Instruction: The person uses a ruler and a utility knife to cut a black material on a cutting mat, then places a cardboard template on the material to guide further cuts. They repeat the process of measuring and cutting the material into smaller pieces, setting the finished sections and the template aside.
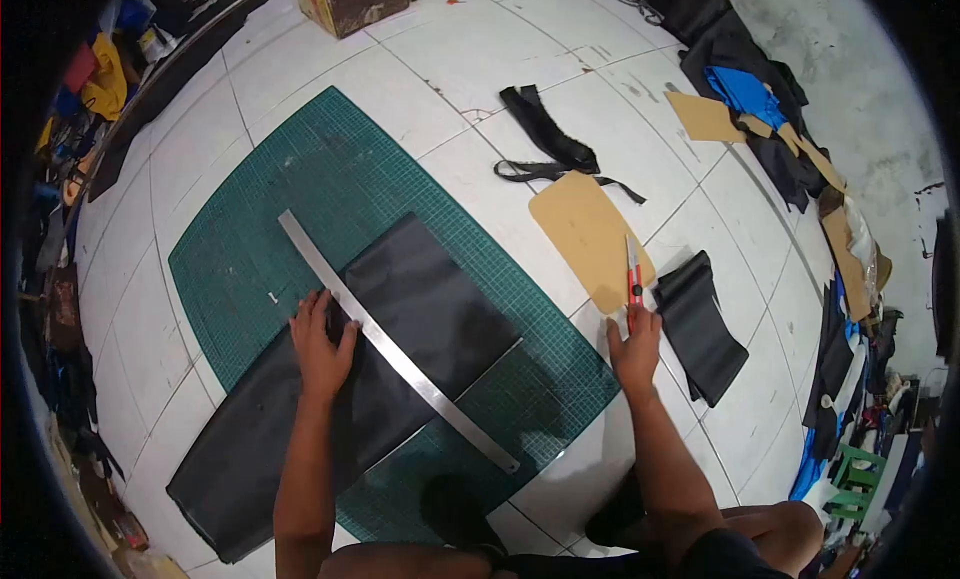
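A long metal ruler [395, 354] lies diagonally across black sheet material [290, 419], which rests partly on a green cutting mat [250, 219]. My left hand [322, 344] is on the black material at the ruler's left edge, thumb apart from the fingers and fingertips close to the metal. Over at the right, my right hand [635, 354] is closed around the red handle of a utility knife [634, 279]. Its blade points away from me, over a tan card template [580, 229]. A folded black piece [700, 329] lies just right of that hand.
Black scraps [548, 129] lie beyond the template on the white tiled floor [440, 69]. A worn box [350, 4] stands at the far edge. Piled materials line both sides, including blue fabric [745, 94] and a green plastic stool [855, 479] at the right.
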A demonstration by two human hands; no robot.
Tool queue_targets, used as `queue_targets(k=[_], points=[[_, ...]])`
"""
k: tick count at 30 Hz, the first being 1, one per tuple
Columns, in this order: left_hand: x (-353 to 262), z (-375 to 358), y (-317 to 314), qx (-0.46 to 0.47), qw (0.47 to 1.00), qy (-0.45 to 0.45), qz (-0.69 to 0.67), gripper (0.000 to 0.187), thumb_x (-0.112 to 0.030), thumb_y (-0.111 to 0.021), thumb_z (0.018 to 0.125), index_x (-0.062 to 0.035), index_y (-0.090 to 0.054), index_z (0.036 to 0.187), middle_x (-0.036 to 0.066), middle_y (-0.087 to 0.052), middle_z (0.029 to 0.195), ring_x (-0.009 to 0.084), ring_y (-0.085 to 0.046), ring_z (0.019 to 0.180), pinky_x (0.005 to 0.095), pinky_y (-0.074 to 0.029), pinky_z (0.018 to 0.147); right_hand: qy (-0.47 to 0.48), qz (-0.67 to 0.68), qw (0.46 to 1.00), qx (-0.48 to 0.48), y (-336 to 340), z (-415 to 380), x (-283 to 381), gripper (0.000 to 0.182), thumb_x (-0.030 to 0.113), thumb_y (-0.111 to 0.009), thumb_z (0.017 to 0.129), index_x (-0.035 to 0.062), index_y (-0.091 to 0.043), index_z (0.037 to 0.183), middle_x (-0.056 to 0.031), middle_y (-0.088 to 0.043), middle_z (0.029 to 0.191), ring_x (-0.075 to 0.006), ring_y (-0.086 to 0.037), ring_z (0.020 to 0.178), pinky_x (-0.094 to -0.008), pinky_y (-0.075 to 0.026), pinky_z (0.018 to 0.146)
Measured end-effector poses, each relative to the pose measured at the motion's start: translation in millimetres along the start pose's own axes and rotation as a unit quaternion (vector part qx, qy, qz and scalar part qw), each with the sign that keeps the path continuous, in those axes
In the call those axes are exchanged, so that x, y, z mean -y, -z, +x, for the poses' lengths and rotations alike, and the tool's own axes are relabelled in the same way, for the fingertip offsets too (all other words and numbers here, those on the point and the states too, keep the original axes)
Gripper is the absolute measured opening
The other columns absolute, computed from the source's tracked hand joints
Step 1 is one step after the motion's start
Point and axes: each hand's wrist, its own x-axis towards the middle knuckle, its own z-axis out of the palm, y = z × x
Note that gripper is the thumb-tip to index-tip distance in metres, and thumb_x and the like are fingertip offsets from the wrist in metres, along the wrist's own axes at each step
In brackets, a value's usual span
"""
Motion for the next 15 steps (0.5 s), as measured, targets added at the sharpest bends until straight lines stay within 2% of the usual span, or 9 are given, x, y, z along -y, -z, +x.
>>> queue_targets(k=[2, 3, 6, 9, 15], points=[[-10.0, -8.8, 1.3, 0.022, 0.999, 0.013, 0.031, 0.072, -0.042, -0.072, 0.088, -0.0099, -0.048, 0.147, 0.024, -0.037, 0.156, 0.0447, -0.03, 0.147, 0.0605, -0.017, 0.12, 0.012, -0.045, 0.999, -0.007, 1.0, 14.1, -20.2, 0.049, 0.023, -0.077, 0.085, -0.0007, -0.059, 0.124, -0.0201, -0.062, 0.108, -0.0377, -0.062, 0.098, -0.0465, -0.051, 0.087], [-11.6, -8.5, 0.8, 0.043, 0.998, 0.025, 0.029, 0.08, -0.05, -0.072, 0.086, -0.0117, -0.044, 0.151, 0.025, -0.032, 0.159, 0.0457, -0.025, 0.149, 0.0602, -0.014, 0.121, 0.02, -0.066, 0.998, -0.011, -1.7, 20.4, -29.2, 0.049, 0.024, -0.077, 0.085, -0.0019, -0.06, 0.124, -0.0213, -0.063, 0.109, -0.0377, -0.062, 0.098, -0.0472, -0.051, 0.087], [-17.8, -1.0, -0.7, 0.063, 0.996, 0.037, 0.059, 0.083, -0.052, -0.072, 0.085, -0.0129, -0.043, 0.152, 0.024, -0.03, 0.16, 0.0447, -0.023, 0.15, 0.06, -0.013, 0.121, -0.054, -0.037, 0.996, 0.067, -11.2, 31.8, -51.7, 0.052, 0.025, -0.077, 0.085, -0.0023, -0.059, 0.125, -0.0211, -0.063, 0.108, -0.0363, -0.063, 0.099, -0.0439, -0.052, 0.088], [-18.4, 5.7, -0.2, 0.112, 0.99, 0.057, 0.067, 0.083, -0.053, -0.072, 0.085, -0.0135, -0.043, 0.153, 0.025, -0.028, 0.161, 0.0438, -0.022, 0.151, 0.0597, -0.013, 0.121, -0.04, -0.001, 0.997, 0.07, -7.4, 24.7, -66.0, 0.052, 0.026, -0.077, 0.085, -0.0034, -0.059, 0.125, -0.0198, -0.063, 0.104, -0.0346, -0.063, 0.095, -0.043, -0.052, 0.085], [-8.7, 5.3, -4.2, 0.114, 0.991, 0.044, 0.056, 0.083, -0.053, -0.073, 0.084, -0.0118, -0.046, 0.151, 0.025, -0.028, 0.162, 0.043, -0.021, 0.152, 0.0588, -0.013, 0.122, 0.017, -0.006, 0.998, 0.058, 32.7, -72.4, -87.1, 0.046, 0.018, -0.076, 0.087, -0.0052, -0.06, 0.123, -0.0172, -0.06, 0.099, -0.0327, -0.059, 0.087, -0.0423, -0.05, 0.079]])
